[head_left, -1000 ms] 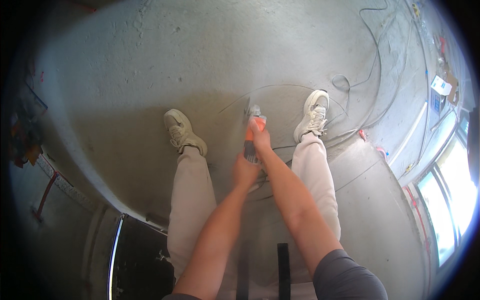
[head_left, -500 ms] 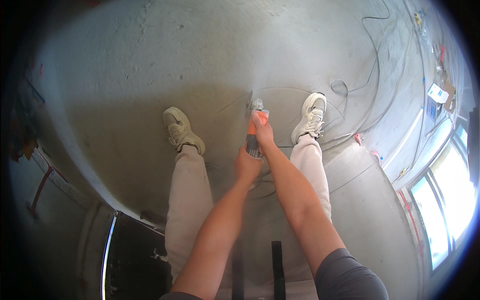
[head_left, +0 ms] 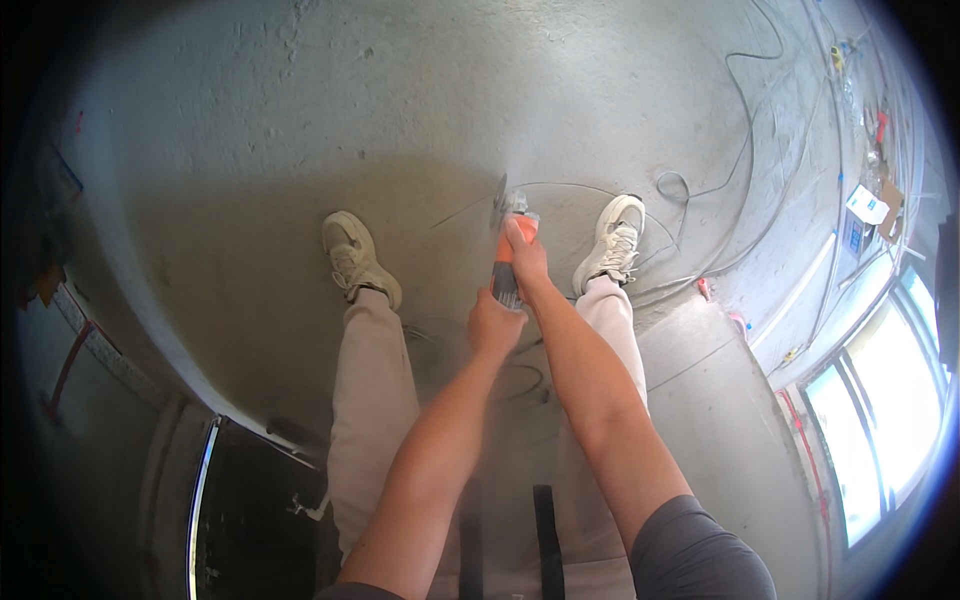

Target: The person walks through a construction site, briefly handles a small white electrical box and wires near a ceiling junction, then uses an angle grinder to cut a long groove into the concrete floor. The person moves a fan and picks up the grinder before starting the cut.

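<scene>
An orange and dark grey angle grinder (head_left: 516, 228) is held in both my hands, between my shoes. My right hand (head_left: 528, 262) wraps round its orange front part, close behind the metal head. Lower down, my left hand (head_left: 495, 322) grips the dark rear of the body. The thin disc (head_left: 499, 194) stands on edge at the left side of the head, down at the concrete floor (head_left: 330, 120). A haze of dust hangs just beyond the disc. A thin curved line runs across the floor on both sides of it.
My left shoe (head_left: 350, 252) and right shoe (head_left: 613, 240) stand apart on either side of the grinder. A grey cable (head_left: 752, 120) loops over the floor at the right. A cardboard piece (head_left: 890, 210) and loose bits lie near the window (head_left: 880, 400). A dark opening (head_left: 262, 510) is at lower left.
The whole view has shifted slightly, so shoes, cable and window appear a little further left. Both hands keep their hold on the grinder, which has barely moved.
</scene>
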Motion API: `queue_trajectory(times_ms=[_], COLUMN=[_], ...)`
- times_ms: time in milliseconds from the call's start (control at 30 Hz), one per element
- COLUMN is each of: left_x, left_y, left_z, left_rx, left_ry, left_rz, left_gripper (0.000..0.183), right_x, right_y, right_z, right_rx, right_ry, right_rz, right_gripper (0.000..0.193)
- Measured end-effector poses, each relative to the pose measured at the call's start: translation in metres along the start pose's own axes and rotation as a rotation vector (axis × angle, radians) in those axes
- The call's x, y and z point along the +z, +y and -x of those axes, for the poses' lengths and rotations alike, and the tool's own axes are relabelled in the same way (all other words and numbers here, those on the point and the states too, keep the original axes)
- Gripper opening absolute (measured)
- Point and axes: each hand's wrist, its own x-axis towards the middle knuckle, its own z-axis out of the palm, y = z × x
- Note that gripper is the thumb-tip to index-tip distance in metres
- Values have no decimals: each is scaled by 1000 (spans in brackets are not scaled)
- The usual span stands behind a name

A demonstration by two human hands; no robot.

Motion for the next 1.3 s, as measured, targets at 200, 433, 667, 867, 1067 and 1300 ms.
queue_trajectory(times_ms=[200, 433, 667, 867, 1067, 1300], left_x=[3, 8, 8, 5, -1, 1], left_y=[5, 10, 12, 23, 32, 40], left_z=[0, -3, -3, -3, -2, -4], left_rx=[1, 26, 40, 19, 4, 20], left_ry=[6, 35, 59, 29, 16, 18], left_rz=[11, 54, 55, 59, 59, 100], left_gripper=[54, 57, 54, 53, 52, 53], right_x=[-4, -3, -6, -7, -8, -10], right_y=[-3, -7, -22, -22, -29, -45], right_z=[-3, -11, 1, -11, -14, -9], right_rx=[14, -28, 27, -42, -1, -24], right_ry=[-33, 11, -2, 5, 0, -12], right_rz=[-53, -23, 1, 5, 68, 31], right_gripper=[71, 70, 80, 75, 78, 79])
